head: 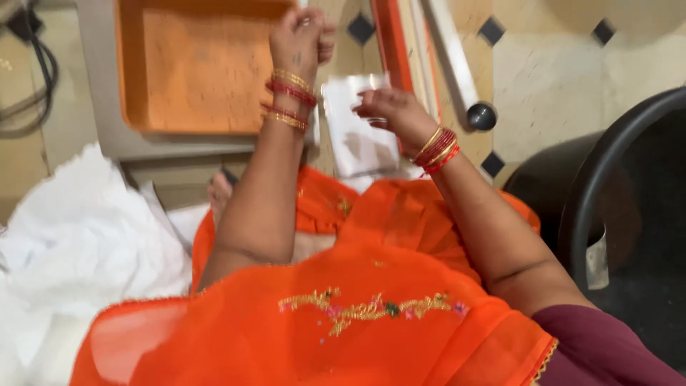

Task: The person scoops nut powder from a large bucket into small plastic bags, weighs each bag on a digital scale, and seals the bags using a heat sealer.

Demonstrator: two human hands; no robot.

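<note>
While the right hand [391, 109] pinches the top edge of a clear packet [355, 129] with closed fingers, the packet hangs upright over the tiled floor [550, 78], just right of an orange tray [193, 68]; the left hand [304, 36] is raised above the tray's right edge, fingers curled shut, though I cannot tell whether it holds anything; white cloth [78, 236] lies at left; a black tub [629, 214] stands at right.
</note>
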